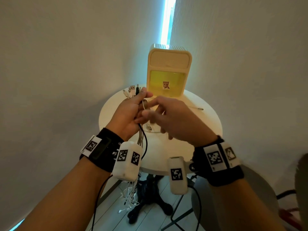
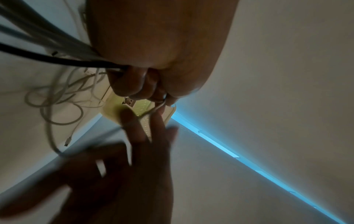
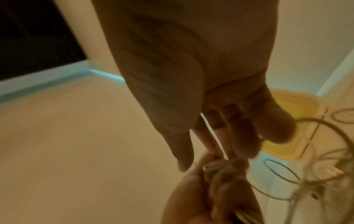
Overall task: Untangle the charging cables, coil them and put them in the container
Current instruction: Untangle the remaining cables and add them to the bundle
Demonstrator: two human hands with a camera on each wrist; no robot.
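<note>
My left hand [image 1: 141,97] grips a bundle of charging cables [image 1: 133,91] over the round white table [image 1: 208,124]; several plugs stick up above its fingers. The bundle hangs from the fist past the wrist, one black cable [image 1: 145,142] among white ones, down to the floor [image 1: 130,197]. My right hand [image 1: 150,107] is against the left hand's fingers, with straight fingers [image 3: 239,144] touching a thin white cable loop [image 1: 144,105]. In the left wrist view the left hand [image 2: 145,87] clamps the cables [image 2: 47,45] and the right hand [image 2: 134,151] is blurred. The cream container [image 1: 166,84] with a yellow front stands behind.
Loose white cables [image 2: 57,98] lie on the table, with a plug end [image 1: 197,108] at the right and a USB plug [image 1: 149,127] under my hands. Below are the black table base [image 1: 150,197] and a grey stool [image 1: 233,189]. A blue light strip [image 1: 166,22] runs up the wall corner.
</note>
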